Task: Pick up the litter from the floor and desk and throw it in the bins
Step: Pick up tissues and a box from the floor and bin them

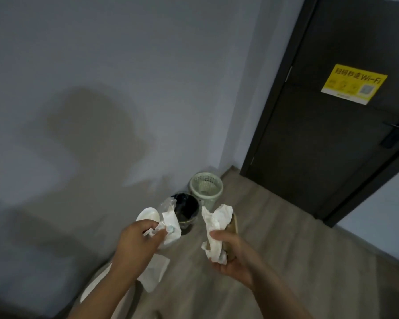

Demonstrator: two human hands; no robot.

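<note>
As right hand (231, 257) grips crumpled tissue (217, 218), left hand (136, 238) pinches wrappers (171, 221).

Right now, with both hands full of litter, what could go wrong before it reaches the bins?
A white paper sheet seems to hang loose below the left hand, which pinches white and clear scraps; it may fall.
The right hand grips crumpled white tissue beside a flat tan object; that could slip out.
The round black bin is farther ahead; an early throw may miss.
</note>
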